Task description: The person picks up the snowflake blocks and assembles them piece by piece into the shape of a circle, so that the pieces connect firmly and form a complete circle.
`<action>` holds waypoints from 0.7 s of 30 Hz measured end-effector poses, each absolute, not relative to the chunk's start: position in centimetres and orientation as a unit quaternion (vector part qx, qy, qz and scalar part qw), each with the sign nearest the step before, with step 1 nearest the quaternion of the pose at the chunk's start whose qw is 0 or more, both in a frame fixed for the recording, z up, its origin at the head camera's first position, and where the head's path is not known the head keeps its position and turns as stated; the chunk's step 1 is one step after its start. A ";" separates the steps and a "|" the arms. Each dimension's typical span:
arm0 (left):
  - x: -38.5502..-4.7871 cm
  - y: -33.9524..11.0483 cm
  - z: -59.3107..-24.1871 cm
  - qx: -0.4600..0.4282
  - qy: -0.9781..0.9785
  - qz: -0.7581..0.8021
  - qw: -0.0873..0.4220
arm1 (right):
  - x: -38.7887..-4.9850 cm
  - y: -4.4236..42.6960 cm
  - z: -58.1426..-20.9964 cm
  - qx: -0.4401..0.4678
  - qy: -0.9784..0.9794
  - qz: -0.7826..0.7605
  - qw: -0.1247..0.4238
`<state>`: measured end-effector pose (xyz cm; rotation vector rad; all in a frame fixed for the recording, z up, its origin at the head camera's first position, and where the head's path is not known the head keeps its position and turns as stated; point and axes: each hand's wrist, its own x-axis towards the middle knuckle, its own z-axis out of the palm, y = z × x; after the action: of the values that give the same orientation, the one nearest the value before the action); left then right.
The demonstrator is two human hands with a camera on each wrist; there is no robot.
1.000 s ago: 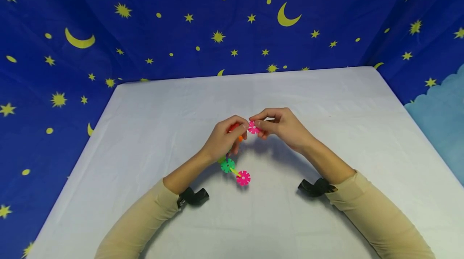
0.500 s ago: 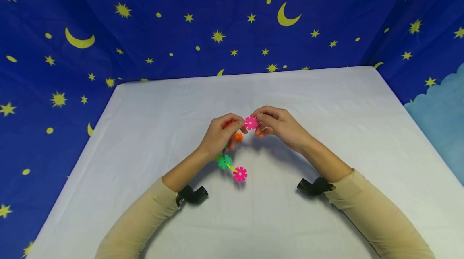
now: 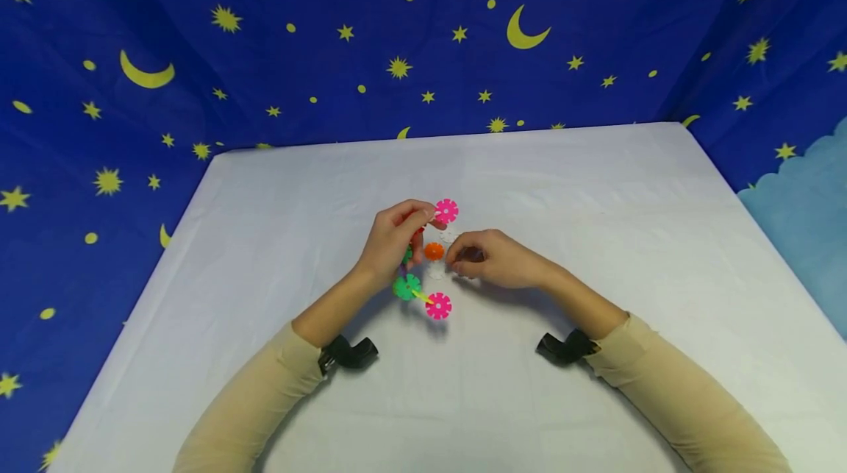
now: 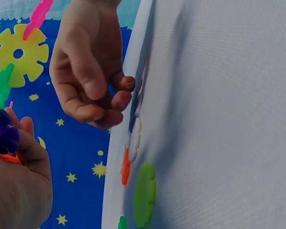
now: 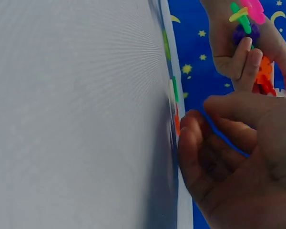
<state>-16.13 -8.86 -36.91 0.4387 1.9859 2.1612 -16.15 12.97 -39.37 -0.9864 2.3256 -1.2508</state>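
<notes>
Disc chain: only our left hand pinches it now; right hand, fingers loosely curled, drops beside orange disc.

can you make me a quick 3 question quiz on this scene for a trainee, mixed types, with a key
1. Which hand holds the chain of notched discs?

2. True or false: the right hand is pinching an orange disc.

3. In the head view, which colour disc joins the green disc to the lower pink disc?
A) purple
B) yellow
C) white

Key:
1. The left hand.
2. False; no disc shows between its fingers.
3. B; the yellow disc sits between them, seen more fully in the left wrist view.
</notes>
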 end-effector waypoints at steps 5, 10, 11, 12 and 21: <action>-16.0 -8.8 -37.0 0.141 0.684 0.711 0.086 | -16.0 12.8 -39.7 -0.432 0.815 -0.366 0.122; -16.0 -8.8 -37.2 0.145 0.702 0.692 0.082 | -15.8 12.6 -39.5 -0.464 0.824 -0.309 0.101; -16.0 -8.8 -37.3 0.146 0.703 0.692 0.082 | -15.7 12.6 -39.4 -0.461 0.829 -0.301 0.098; -16.1 -8.8 -37.3 0.148 0.703 0.691 0.080 | -15.7 12.6 -39.4 -0.458 0.833 -0.296 0.096; -16.0 -8.8 -37.3 0.135 0.712 0.685 0.073 | -16.0 13.0 -39.3 -0.426 0.852 -0.293 0.085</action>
<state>-16.01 -8.76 -37.34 0.4051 2.1382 2.0570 -16.05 13.00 -39.32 -1.2710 2.5392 -0.8725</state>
